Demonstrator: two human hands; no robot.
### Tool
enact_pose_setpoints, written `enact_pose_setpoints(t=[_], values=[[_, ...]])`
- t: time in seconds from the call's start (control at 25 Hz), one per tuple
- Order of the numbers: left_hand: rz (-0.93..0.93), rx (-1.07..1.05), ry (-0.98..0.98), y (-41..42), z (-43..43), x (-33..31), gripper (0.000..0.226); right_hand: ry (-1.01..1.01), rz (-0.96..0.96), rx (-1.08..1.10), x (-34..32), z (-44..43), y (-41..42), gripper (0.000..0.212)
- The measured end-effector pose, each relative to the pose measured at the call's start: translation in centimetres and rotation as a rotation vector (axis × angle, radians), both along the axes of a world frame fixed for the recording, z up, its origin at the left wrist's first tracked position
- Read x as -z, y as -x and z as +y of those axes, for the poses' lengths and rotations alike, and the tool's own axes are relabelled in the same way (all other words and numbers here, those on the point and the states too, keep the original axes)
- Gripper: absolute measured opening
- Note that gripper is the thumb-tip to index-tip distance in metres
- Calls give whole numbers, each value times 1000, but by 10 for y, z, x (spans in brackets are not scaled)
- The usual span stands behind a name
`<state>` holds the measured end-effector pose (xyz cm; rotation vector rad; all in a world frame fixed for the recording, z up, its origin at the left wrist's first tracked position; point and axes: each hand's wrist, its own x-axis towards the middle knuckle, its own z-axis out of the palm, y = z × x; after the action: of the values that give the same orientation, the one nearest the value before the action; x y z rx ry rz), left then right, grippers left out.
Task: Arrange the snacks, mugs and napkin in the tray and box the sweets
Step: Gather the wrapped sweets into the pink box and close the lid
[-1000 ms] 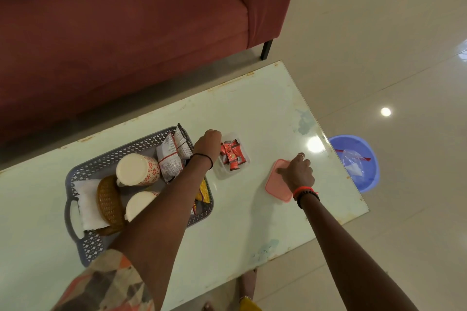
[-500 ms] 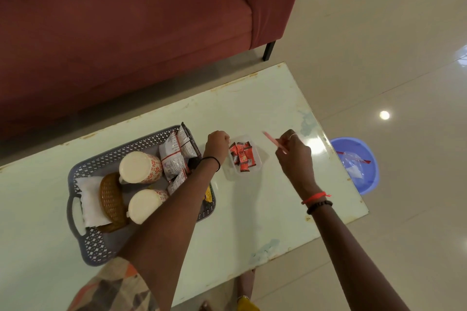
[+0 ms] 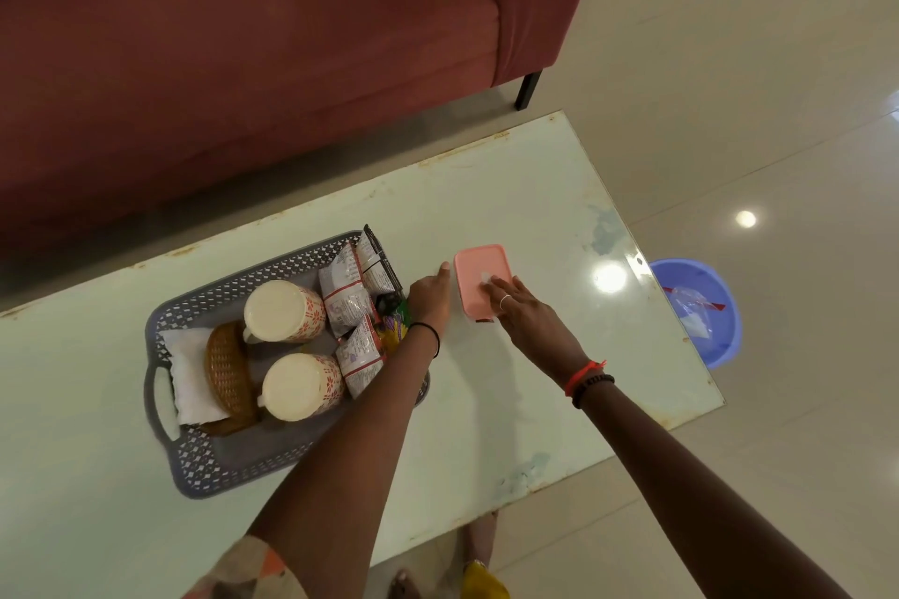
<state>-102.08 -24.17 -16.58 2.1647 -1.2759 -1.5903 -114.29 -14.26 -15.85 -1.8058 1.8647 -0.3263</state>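
A pink lid (image 3: 479, 275) lies on top of the small clear box of sweets; a red wrapper (image 3: 484, 320) peeks out at its near edge. My right hand (image 3: 523, 311) rests flat on the lid, fingers spread. My left hand (image 3: 430, 294) touches the box's left side, fingers pointing away. To the left, the grey perforated tray (image 3: 233, 467) holds two upside-down patterned mugs (image 3: 284, 311) (image 3: 301, 387), a white napkin (image 3: 189, 372), a brown woven coaster (image 3: 228, 370) and several snack packets (image 3: 355, 297).
The pale green table (image 3: 535, 209) runs to an edge at right. A blue basin (image 3: 715, 336) with a plastic bag stands on the tiled floor beyond it. A red sofa (image 3: 243, 39) stands behind the table. My feet show below the near edge.
My right hand lifted the pink lid off the table, carried it left and set it down over the box of sweets. My left hand stayed beside the box.
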Motion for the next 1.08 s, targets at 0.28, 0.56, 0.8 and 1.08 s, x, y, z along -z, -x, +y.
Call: enact_pose_setpoints(t=[0.28,0.56,0.8,1.08], values=[[60,4,56,2,10,0,28,-57,-67,-21,7,5,10,49],[20,15,102,2,12,4,28,-61,-357,638,16,-12,3,24],[11,-42,109,6,14,6,26,-261,-639,935,19,-14,10,11],[-22,-22,147,12,30,-1,33,-262,-696,1061,23,-15,10,19]])
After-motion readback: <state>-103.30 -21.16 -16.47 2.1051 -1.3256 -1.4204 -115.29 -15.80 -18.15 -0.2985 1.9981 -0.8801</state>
